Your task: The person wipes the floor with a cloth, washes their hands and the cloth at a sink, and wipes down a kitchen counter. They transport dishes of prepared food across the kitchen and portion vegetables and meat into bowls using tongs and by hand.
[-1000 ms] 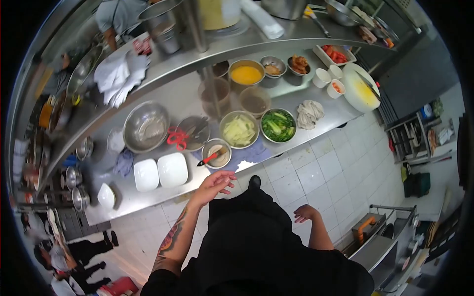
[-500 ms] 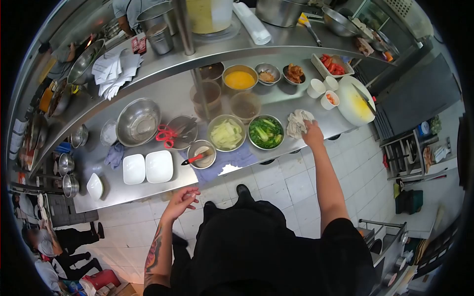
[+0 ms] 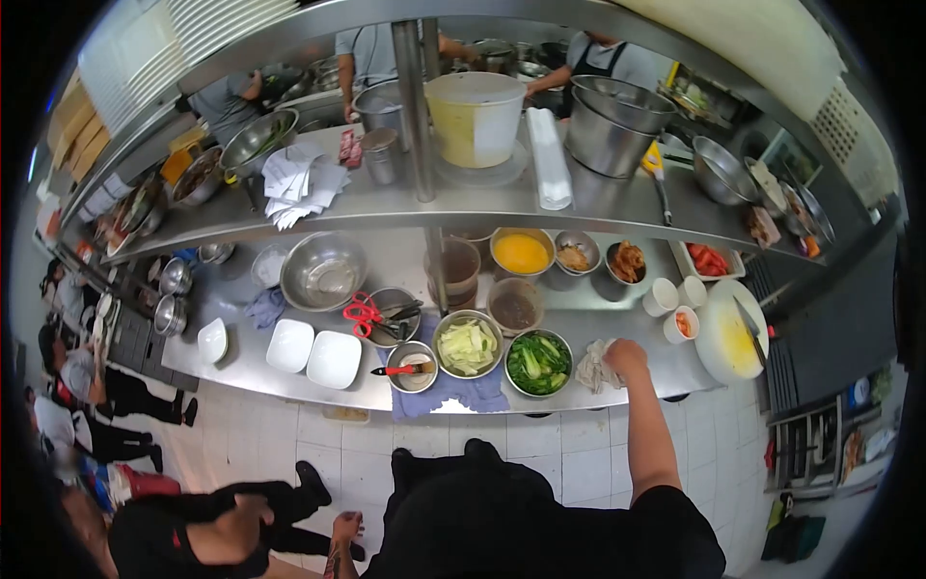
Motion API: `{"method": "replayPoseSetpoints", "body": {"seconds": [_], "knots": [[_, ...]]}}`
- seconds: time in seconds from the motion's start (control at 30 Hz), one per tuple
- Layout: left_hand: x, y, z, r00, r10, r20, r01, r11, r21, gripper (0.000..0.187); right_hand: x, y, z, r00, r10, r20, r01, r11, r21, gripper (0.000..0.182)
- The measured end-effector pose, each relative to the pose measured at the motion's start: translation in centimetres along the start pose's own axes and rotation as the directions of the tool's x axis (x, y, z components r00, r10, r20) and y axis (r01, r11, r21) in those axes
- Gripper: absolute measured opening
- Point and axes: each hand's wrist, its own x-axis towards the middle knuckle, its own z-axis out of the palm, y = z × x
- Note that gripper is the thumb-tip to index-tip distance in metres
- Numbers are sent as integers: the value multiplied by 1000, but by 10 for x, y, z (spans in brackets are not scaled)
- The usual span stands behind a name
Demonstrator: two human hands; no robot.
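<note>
The right hand (image 3: 627, 359) was clamped on one crumpled cloth (image 3: 596, 369), right of the bowl of greens (image 3: 538, 364) on the counter (image 3: 260, 372); its long axis was unclear. Three white cups (image 3: 661, 297) stood nearby. Whether the lowered left hand's (image 3: 347, 527) fingers met could not be told.

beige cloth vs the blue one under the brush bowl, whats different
The beige cloth is bunched up; the blue cloth is spread out. The beige cloth has the right hand on it; the blue cloth has the brush bowl on it. The beige cloth looks smaller than the blue cloth. Both lie on the counter.
</note>
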Motion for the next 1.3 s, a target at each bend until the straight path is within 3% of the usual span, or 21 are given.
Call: {"method": "replayPoseSetpoints", "body": {"seconds": [0.07,0.1,0.13,0.2,0.3,0.4,0.43,0.47,0.53,0.63,0.7,0.83,0.93,1.0,1.03,1.07,1.1,1.13,1.2,1.23,1.3], "knots": [[17,-81,-10,959,-237,157,222,969,107,40,-1,-1,-5,1000,-13,-2,13,1000,-13,35],[19,-118,-1,958,-240,154,228,969,93,40,2,4,1,999,-32,-32,30,997,-72,37],[18,-152,7,926,-355,133,334,930,155,41,5,10,9,997,-51,-60,43,991,-129,40],[8,-170,11,879,-467,100,441,874,206,42,20,23,48,994,-57,-92,46,993,-112,34],[-5,-174,18,906,-377,192,331,914,234,42,60,37,88,985,-21,-173,16,999,-28,24],[49,-199,31,980,-64,190,73,996,-41,56,51,34,86,978,31,-205,-24,999,39,19],[56,-188,33,989,23,145,-42,991,126,56,53,37,87,981,39,-190,-33,999,34,19],[-6,-93,27,991,23,131,-31,998,57,55,59,40,90,983,45,-181,-41,999,28,20],[19,-65,24,963,197,186,-238,941,238,42,64,54,98,972,58,-226,-34,994,108,22],[15,-6,23,946,321,50,-320,947,-20,35,46,76,99,991,-17,-134,27,997,69,33],[4,31,14,920,391,28,-391,920,-31,38,23,96,114,934,-28,-357,183,894,409,42],[0,31,-10,902,431,-8,-431,902,-1,38,-91,103,123,847,74,-527,171,900,402,44],[12,-29,-31,909,416,-14,-415,909,18,38,-158,144,185,891,86,-446,56,954,296,45],[9,-79,-46,816,573,-73,-518,782,347,39,-210,155,226,966,198,-165,-157,960,231,46],[-6,-92,-53,872,482,-83,-429,835,346,41,-205,226,309,1000,5,22,-6,999,52,45],[-12,-115,-56,874,477,-88,-425,840,337,41,-201,290,386,960,-188,206,203,977,-56,43],[-9,-151,-59,884,448,-132,-375,849,372,41,-249,236,342,884,-40,465,-46,984,172,44],[-7,-188,-59,891,418,-176,-322,856,405,41,-302,171,288,725,112,680,-365,899,242,45],[-9,-252,-55,947,274,-166,-201,911,359,42,-344,127,259,624,182,760,-436,888,145,47],[8,-297,-48,981,112,-156,-62,954,295,44,-355,120,257,514,251,821,-499,865,48,49],[-11,-330,-38,987,114,-109,-63,918,392,43,-361,118,259,542,240,806,-493,867,73,50]]}}
